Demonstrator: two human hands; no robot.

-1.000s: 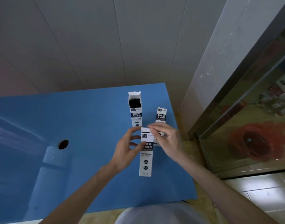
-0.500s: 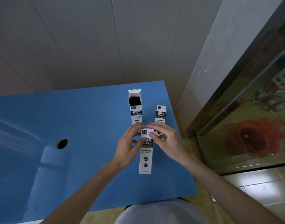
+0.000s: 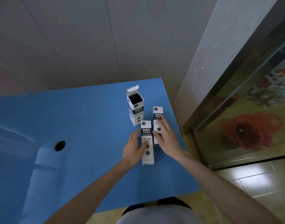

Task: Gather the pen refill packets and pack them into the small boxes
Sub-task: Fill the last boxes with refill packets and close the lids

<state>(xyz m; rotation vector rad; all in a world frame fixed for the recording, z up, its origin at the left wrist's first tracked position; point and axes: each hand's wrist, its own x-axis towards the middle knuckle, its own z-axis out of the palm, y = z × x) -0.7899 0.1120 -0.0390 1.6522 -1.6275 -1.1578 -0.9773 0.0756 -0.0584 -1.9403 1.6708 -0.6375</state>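
Currently three boxes are seen near the right edge of the blue table (image 3: 73, 118). The near box (image 3: 147, 152), closed, is gripped by the left hand (image 3: 133, 149): thumb across its front, fingers curled behind its left side. Just beside it, touching or nearly so, the right box (image 3: 158, 113) is closed too and is covered by the right hand (image 3: 166, 138), fingers straight and loosely spread; whether it is pressed or only touched cannot be told. The open box (image 3: 135, 109) stands farther back, flap up, dark contents visible inside, probably refills. No loose packets are seen.

Risks, as judged: the tall, narrow boxes could be tipped by a sideways nudge from either hand; the open box, if knocked, could spill its contents. The right box sits close to the table edge and could be pushed off toward the floor. The near box's lid could pop if squeezed too hard.

A round hole (image 3: 60, 145) is cut in the table at left. Grey panelled wall (image 3: 73, 42) is behind; a glass panel (image 3: 251, 118) with reflections is at right, tiled floor (image 3: 251, 178) below it.
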